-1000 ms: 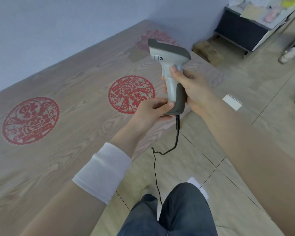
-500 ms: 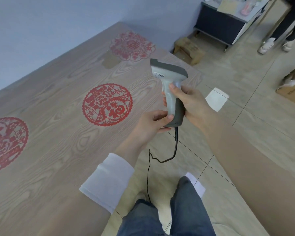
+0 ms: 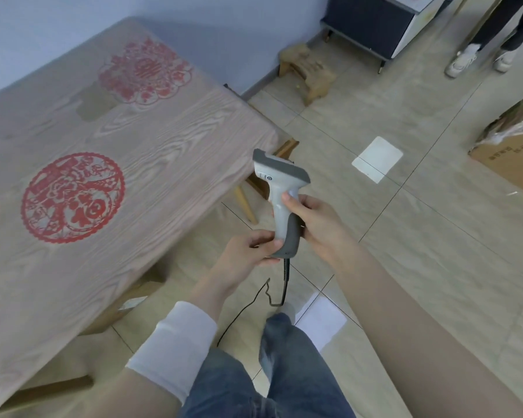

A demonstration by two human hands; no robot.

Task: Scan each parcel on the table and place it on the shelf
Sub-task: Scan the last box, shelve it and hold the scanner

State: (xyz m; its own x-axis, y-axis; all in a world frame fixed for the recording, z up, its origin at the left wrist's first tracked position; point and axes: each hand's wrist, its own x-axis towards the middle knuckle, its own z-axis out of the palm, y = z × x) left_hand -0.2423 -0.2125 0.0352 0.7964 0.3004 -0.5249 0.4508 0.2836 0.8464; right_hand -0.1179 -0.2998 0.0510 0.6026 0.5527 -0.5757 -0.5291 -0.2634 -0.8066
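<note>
A grey and white handheld barcode scanner [image 3: 280,188] stands upright in the air past the table's right edge, over the tiled floor. My right hand [image 3: 317,224] grips its handle from the right, with the thumb near the trigger area. My left hand [image 3: 248,251] pinches the dark base of the handle from the left. A black cable [image 3: 266,300] hangs from the base toward the floor. The wooden table [image 3: 169,164] with red paper-cut decals [image 3: 73,197] lies to the left. No parcel shows on the table in this view.
A large cardboard box [image 3: 514,146] sits on the floor at the right. A small wooden stool [image 3: 307,72] stands by the wall, with a dark cabinet [image 3: 372,22] behind it. Another person's feet [image 3: 477,60] are at the top right. White sheets [image 3: 378,158] lie on the tiles.
The view has swung right, away from the table. The scanner, held in both hands, now sits over the floor instead of over the tabletop. Both grips are unchanged.
</note>
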